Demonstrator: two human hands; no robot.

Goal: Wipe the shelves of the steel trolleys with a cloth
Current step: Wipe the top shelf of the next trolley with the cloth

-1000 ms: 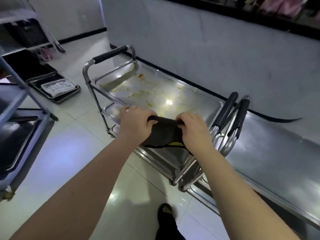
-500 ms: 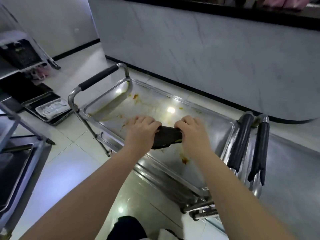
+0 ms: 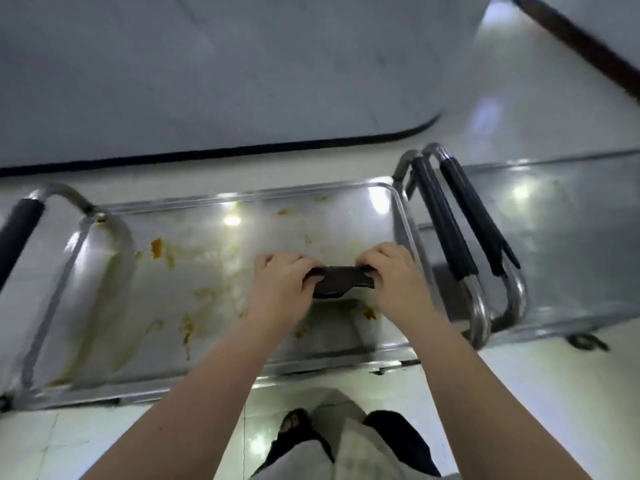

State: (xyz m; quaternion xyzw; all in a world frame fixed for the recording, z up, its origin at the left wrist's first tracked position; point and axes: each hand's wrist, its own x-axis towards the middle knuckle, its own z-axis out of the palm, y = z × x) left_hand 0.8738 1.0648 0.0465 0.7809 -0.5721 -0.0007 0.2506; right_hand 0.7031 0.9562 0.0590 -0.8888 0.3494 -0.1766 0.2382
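Note:
A steel trolley's top shelf (image 3: pixel 221 258) lies below me, smeared with yellow-orange stains. Over its right half a dark cloth (image 3: pixel 341 280) is stretched between both hands. My left hand (image 3: pixel 284 285) grips the cloth's left end and my right hand (image 3: pixel 394 282) grips its right end, fingers curled. Whether the cloth touches the shelf I cannot tell. A second steel trolley (image 3: pixel 571 237) stands against the first one's right end, and their black-gripped handles (image 3: pixel 464 223) sit side by side.
The first trolley's other black handle (image 3: pixel 19 226) rises at the far left. A grey counter wall (image 3: pixel 242 71) with a black base strip runs behind both trolleys. White tiled floor (image 3: pixel 69 441) lies in front, with my legs and a dark shoe (image 3: pixel 294 427) near the trolley.
The view has tilted down and swung so the trolley lies squarely across. Both hands, still holding the cloth, have moved towards the shelf's right end.

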